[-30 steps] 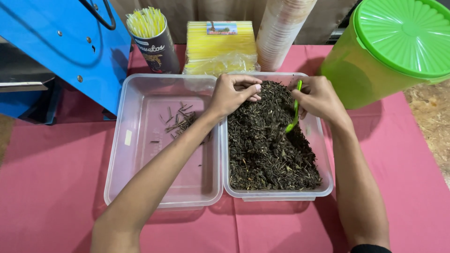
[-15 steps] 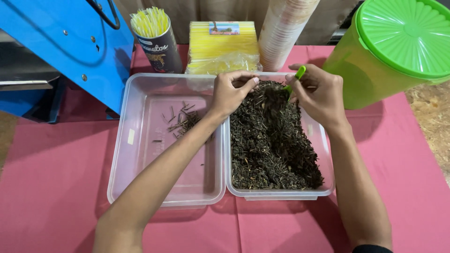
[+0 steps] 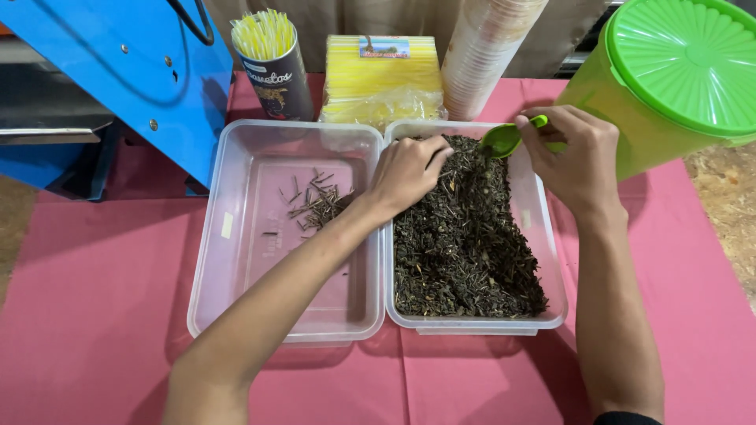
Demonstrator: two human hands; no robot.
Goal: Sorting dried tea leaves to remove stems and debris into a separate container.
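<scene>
Two clear plastic tubs sit side by side on a pink cloth. The right tub (image 3: 554, 260) is filled with dark dried leaves (image 3: 465, 244). The left tub (image 3: 236, 236) holds only a small pile of thin stems (image 3: 319, 206). My left hand (image 3: 408, 169) rests on the leaves at the right tub's far left corner, fingers curled into them. My right hand (image 3: 573, 153) holds a small green spoon (image 3: 508, 138) over the far edge of the leaves, its bowl pointing left.
A large green lidded bucket (image 3: 677, 79) stands at the right. Behind the tubs are a stack of cups (image 3: 484, 55), a yellow packet stack (image 3: 382, 79) and a can of yellow straws (image 3: 272, 63). A blue machine (image 3: 118, 79) stands far left.
My right hand lifted the green spoon out of the leaves and moved it to the tub's far edge. My left hand stayed at the far left corner of the leaves.
</scene>
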